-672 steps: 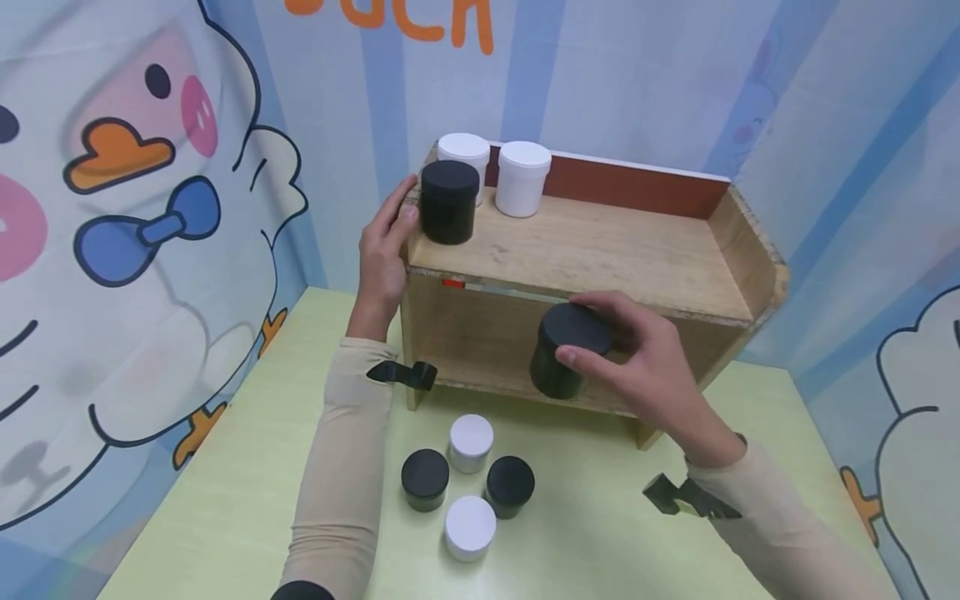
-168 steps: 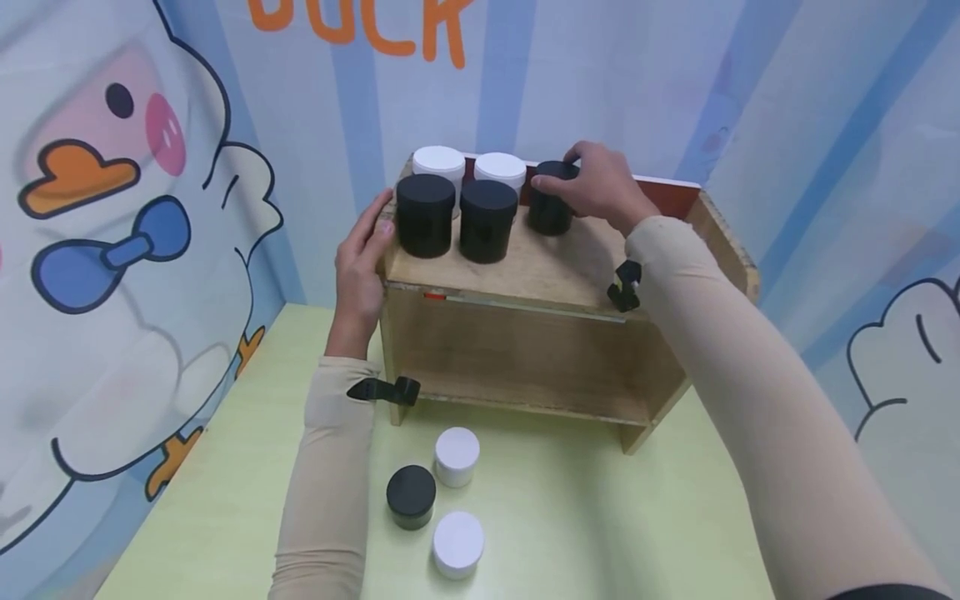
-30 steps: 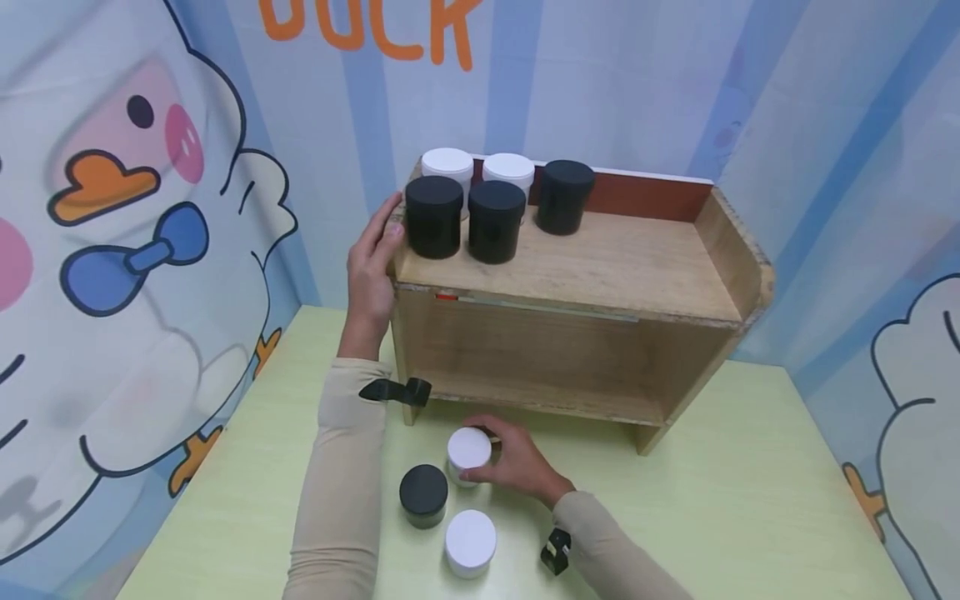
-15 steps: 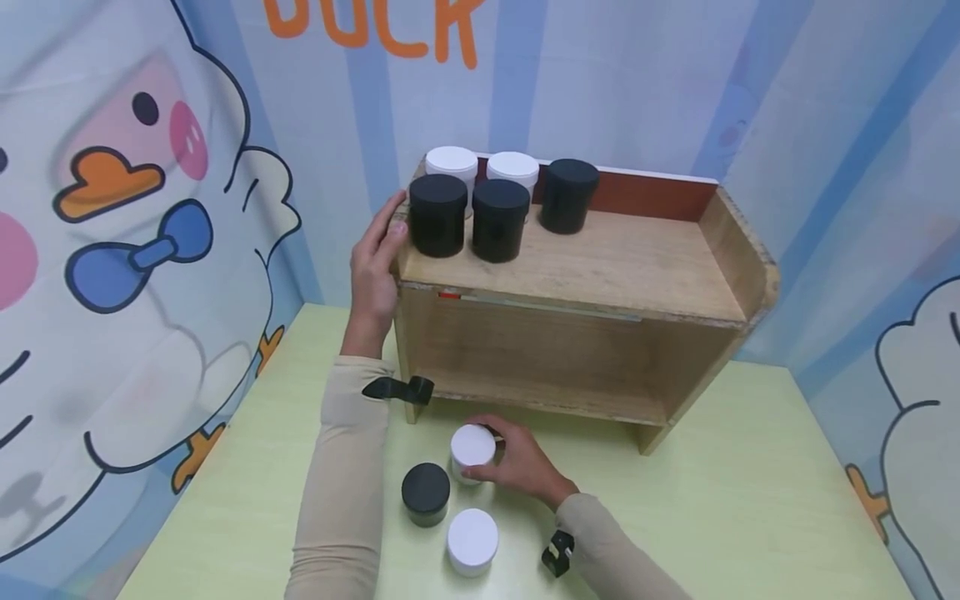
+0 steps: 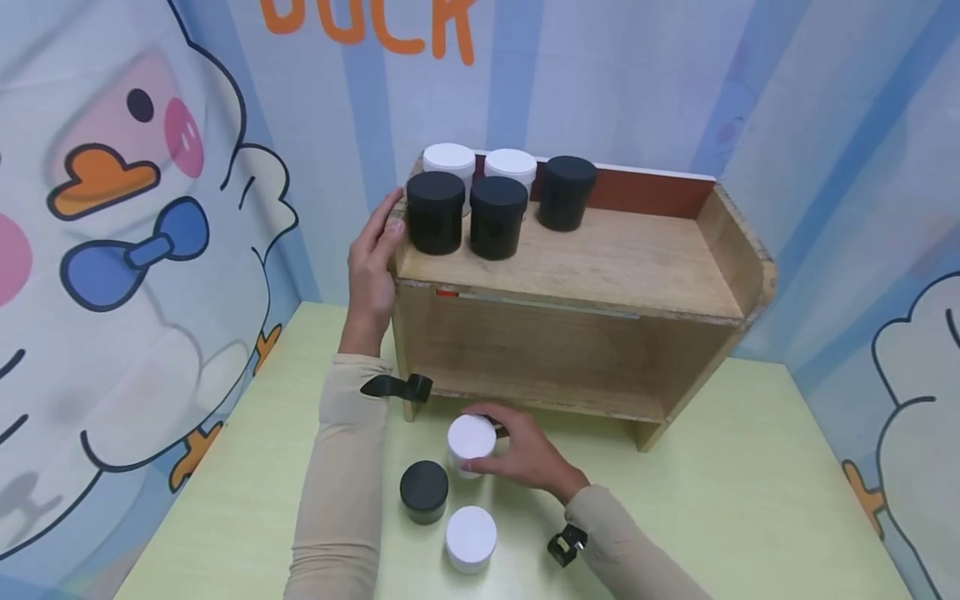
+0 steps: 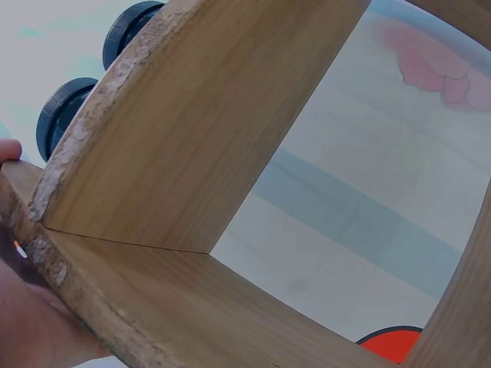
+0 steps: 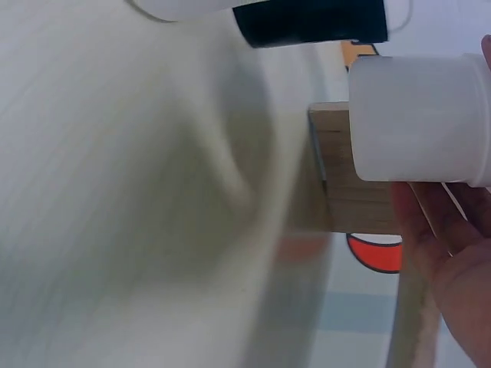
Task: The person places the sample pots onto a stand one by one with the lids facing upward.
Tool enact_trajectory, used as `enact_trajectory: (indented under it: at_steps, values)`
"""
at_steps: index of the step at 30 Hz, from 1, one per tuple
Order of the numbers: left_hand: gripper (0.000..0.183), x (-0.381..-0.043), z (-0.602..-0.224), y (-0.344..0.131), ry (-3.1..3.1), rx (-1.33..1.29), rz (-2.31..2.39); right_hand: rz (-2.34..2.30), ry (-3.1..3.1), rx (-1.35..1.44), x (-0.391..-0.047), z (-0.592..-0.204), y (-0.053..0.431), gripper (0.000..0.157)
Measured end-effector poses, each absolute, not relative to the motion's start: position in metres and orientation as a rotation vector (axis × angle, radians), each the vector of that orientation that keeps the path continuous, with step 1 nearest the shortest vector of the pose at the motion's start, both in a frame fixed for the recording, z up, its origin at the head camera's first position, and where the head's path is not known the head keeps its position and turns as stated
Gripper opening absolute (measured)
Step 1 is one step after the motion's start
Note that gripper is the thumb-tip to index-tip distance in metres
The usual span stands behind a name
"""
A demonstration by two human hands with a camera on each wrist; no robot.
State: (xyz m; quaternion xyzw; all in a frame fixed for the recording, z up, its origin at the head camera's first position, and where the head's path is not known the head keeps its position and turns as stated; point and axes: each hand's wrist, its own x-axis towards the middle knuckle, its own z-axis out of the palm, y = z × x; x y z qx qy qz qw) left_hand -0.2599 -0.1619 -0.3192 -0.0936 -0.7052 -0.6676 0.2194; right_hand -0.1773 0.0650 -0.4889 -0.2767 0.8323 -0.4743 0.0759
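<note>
Right hand pinches a white jar before the shelf; left hand grips the shelf's side

The right hand comes in from the near right, wrist low, thumb on the near side of a white jar and fingers round its far side, pinching it upright just under the lid; the jar is in front of the left part of the wooden shelf, and in the right wrist view its base seems clear of the table, though blur there makes this uncertain. The left hand reaches far along the left, its arm nearly straight; it grips the shelf's left side panel, thumb toward the front edge, the other fingers partly hidden behind the wood.

Near the held jar, on its near left, stands a black jar; nearer still stands a second white jar; on the shelf's top, two black jars at the left front partly cover two white jars behind them, and another black jar stands to the right in the far row.

The orange lettering is cut off at the top; the left wrist view shows only a sliver of its hand, and the right wrist view crops the held jar's lid.
</note>
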Motion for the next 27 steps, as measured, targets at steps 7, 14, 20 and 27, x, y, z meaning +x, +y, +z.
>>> enact_trajectory:
  at_steps: [7,14,20,27]
  values:
    - [0.048,-0.259,-0.319,-0.161,-1.961,-0.239,-1.837,-1.395,2.421,-0.932,-0.178,-0.465,0.079,0.064]
    - [0.048,-0.259,-0.319,-0.160,-1.961,-0.244,-1.835,-1.354,2.390,-1.043,-0.178,-0.436,0.092,0.065]
    - [0.049,-0.259,-0.319,-0.160,-1.954,-0.252,-1.838,-1.357,2.399,-1.178,-0.179,-0.413,0.099,0.066]
    - [0.049,-0.259,-0.319,-0.160,-1.949,-0.254,-1.841,-1.327,2.353,-1.241,-0.181,-0.391,0.104,0.066]
